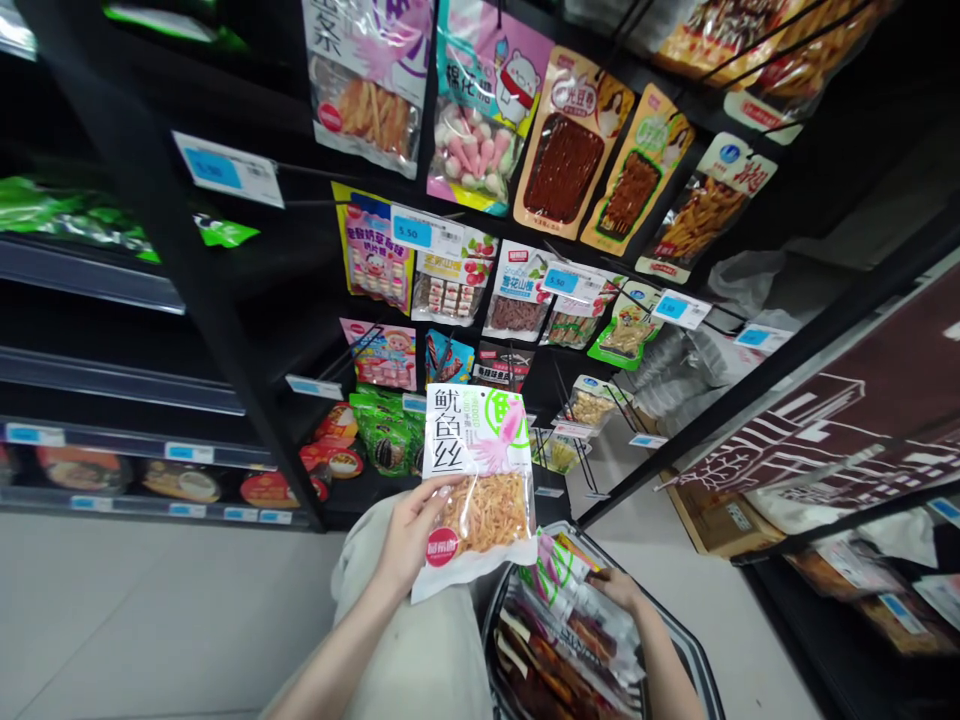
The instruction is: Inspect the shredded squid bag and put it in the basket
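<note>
My left hand (411, 532) grips the left side of a bag of shredded squid (491, 510), white with a clear window and a pink squid picture. The bag is tilted face up above my knee. Lower right, my right hand (621, 592) is closed on the edge of several snack bags (577, 610) inside a dark shopping basket (697, 665). Its fingertips are partly hidden by the packaging. One of those bags carries the same pink and green print. Darker packets (525, 650) lie beneath them.
Ahead, a black rack (480, 225) carries hanging snack bags on hooks, with price tags (420, 232). Shelves (112, 365) with packaged goods stand on the left. A black post (697, 400) slants on the right, with a cardboard box (701, 510) on the floor behind it.
</note>
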The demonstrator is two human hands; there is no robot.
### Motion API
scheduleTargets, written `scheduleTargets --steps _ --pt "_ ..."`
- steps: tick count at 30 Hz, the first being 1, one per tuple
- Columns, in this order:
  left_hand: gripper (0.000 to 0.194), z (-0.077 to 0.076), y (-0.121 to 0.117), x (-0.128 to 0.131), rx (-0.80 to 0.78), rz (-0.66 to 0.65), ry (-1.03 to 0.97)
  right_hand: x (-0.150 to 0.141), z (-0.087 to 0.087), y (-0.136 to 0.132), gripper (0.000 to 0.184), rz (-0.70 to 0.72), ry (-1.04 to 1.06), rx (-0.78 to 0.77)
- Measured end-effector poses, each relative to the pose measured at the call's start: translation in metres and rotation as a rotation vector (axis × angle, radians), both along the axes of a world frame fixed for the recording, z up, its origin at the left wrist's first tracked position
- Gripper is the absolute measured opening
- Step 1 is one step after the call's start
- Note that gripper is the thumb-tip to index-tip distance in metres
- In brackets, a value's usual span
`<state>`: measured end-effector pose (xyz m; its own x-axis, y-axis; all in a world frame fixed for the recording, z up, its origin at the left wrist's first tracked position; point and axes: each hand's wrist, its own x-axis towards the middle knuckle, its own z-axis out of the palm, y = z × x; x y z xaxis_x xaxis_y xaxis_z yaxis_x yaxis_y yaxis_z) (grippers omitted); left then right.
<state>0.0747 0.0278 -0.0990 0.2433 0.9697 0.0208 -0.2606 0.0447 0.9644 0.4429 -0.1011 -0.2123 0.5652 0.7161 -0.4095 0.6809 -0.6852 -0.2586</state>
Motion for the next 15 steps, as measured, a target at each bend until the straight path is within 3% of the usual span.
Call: scheduleTargets --steps 3,6,10,15 --pt "0.028 -0.002 0.000 0.000 -0.010 -0.012 -0.011 0.006 0.010 0.000 0.023 0.055 0.053 -0.026" --pt "0.029 -0.003 0.001 0.000 -0.010 -0.007 -0.004 0.011 0.035 0.011 0.029 0.092 0.020 0.025" --pt "0.029 -0.003 0.001 0.001 -0.011 -0.006 -0.014 -0.004 0.101 0.035 0.039 0.143 -0.059 0.217" --pt "0.028 0.001 0.000 0.001 -0.044 0.021 -0.064 -0.082 0.191 0.058 0.041 0.139 0.046 0.652"
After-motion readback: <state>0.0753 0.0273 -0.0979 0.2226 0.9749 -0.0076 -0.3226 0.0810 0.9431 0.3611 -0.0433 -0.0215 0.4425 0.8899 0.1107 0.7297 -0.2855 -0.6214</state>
